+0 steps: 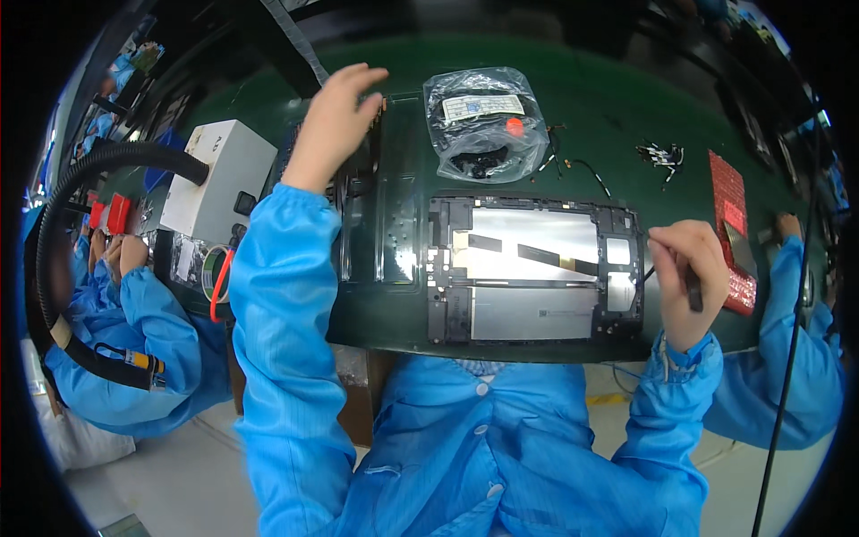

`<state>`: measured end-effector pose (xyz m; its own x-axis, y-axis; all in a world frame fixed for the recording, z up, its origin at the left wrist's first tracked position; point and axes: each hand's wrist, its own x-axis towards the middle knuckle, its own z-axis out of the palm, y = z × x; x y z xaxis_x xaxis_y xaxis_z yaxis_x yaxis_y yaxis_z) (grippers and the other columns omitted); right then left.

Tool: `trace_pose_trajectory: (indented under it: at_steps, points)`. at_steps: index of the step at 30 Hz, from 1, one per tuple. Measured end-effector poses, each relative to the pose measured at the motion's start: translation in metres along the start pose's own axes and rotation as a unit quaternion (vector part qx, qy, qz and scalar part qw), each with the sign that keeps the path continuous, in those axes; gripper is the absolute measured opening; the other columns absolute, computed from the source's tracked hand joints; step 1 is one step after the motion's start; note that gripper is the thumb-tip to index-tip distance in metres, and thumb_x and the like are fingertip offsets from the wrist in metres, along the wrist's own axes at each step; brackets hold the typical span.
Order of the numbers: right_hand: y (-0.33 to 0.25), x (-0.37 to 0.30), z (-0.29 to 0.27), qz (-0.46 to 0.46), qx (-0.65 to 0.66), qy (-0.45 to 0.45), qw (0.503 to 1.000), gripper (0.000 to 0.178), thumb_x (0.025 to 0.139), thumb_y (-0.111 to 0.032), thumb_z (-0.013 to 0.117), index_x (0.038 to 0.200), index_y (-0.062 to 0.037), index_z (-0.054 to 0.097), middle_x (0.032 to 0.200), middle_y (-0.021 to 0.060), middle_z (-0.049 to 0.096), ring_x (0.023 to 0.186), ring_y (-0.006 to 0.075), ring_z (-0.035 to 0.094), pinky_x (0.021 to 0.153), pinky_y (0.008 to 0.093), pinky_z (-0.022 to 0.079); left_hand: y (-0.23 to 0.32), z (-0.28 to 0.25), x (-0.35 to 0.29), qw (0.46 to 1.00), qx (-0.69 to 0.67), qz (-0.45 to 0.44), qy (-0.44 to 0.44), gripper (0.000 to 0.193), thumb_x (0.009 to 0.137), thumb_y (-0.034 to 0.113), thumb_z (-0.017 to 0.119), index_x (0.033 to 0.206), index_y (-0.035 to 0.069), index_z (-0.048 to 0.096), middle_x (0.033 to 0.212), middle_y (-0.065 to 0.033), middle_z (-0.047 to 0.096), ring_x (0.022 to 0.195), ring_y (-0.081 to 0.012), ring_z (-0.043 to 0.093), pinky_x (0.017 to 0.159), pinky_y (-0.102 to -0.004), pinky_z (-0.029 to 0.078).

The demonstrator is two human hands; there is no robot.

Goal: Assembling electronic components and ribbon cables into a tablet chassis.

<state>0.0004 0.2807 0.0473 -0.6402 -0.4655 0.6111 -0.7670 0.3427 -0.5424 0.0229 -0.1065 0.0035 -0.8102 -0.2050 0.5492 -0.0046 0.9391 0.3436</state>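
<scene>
Head view: left hand (335, 121) raised over the far left of the green tabletop (626, 107), fingers (362, 76) loosely apart, gripping nothing, hovering above a dark tray (394, 224). Right hand (687, 277) closed into a fist, fingers (671, 242) clamped on a thin dark tool (693, 291), tip touching the right edge of the tablet frame (535, 268). Frame lying flat, opened, just left of the right fingers, silver panels and black strips exposed. Beyond the frame, between both hands, a clear bag (483, 121) of small dark parts. Just right of the right fingers, a red parts sheet (734, 228); farther back, loose cables (662, 157). Left of the left fingers, a white box (219, 179) and a black hose (89, 170). Blue-sleeved co-workers on either side: one at left (134, 349), another's arm at right (787, 358).
</scene>
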Motion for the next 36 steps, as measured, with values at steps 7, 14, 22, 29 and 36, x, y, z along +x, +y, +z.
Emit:
trace_pose_trajectory:
  at_steps: [7, 14, 22, 29, 36]
  points:
    - [0.025, 0.036, 0.009, -0.042, -0.079, -0.066, 0.994, 0.017, 0.07, 0.005, 0.066, 0.085, -0.0035, 0.065, 0.077, 0.0056, 0.056, 0.06, 0.0145, 0.054, 0.049, 0.0244, 0.04, 0.103, -0.002, -0.004, 0.902, -0.413, -0.121, -0.022, 0.021, 0.087, 0.021, 0.058, 0.098, 0.003, 0.063, 0.087, -0.0035, 0.066, 0.079, -0.0097, 0.06, 0.067, -0.0213, 0.045]
    - [0.035, 0.031, 0.068, -0.114, -0.092, -0.123, 0.981, 0.011, 0.072, -0.006, 0.068, 0.083, -0.0089, 0.066, 0.078, 0.0044, 0.057, 0.065, 0.0217, 0.06, 0.057, 0.0292, 0.05, 0.131, 0.04, -0.034, 0.749, -0.602, -0.195, -0.196, 0.02, 0.091, 0.015, 0.052, 0.103, 0.002, 0.061, 0.092, -0.0047, 0.064, 0.082, -0.0088, 0.06, 0.071, -0.0206, 0.048]
    - [0.031, 0.024, 0.081, -0.05, -0.034, -0.114, 0.992, 0.01, 0.074, -0.005, 0.068, 0.084, -0.0061, 0.066, 0.078, 0.0061, 0.057, 0.066, 0.0213, 0.059, 0.056, 0.0287, 0.048, 0.129, 0.043, -0.042, 0.683, -0.662, -0.238, -0.197, 0.02, 0.091, 0.015, 0.052, 0.107, 0.006, 0.059, 0.097, -0.0041, 0.063, 0.082, -0.0075, 0.059, 0.07, -0.0204, 0.048]
    - [0.028, 0.022, 0.078, -0.014, -0.011, -0.097, 0.995, 0.014, 0.073, -0.001, 0.068, 0.087, -0.0047, 0.067, 0.077, 0.0071, 0.057, 0.066, 0.0183, 0.058, 0.056, 0.0264, 0.048, 0.123, 0.042, -0.043, 0.68, -0.676, -0.223, -0.174, 0.01, 0.088, 0.013, 0.052, 0.096, 0.01, 0.058, 0.094, -0.0015, 0.062, 0.076, -0.0057, 0.057, 0.063, -0.0194, 0.047]
    - [0.03, 0.021, 0.077, -0.012, 0.009, -0.077, 0.997, 0.013, 0.073, 0.0, 0.068, 0.086, -0.0044, 0.067, 0.077, 0.0074, 0.058, 0.066, 0.0174, 0.058, 0.056, 0.0257, 0.047, 0.122, 0.034, -0.045, 0.685, -0.67, -0.248, -0.14, 0.008, 0.087, 0.01, 0.051, 0.092, 0.01, 0.057, 0.092, -0.0018, 0.061, 0.076, -0.0058, 0.056, 0.061, -0.0199, 0.047]
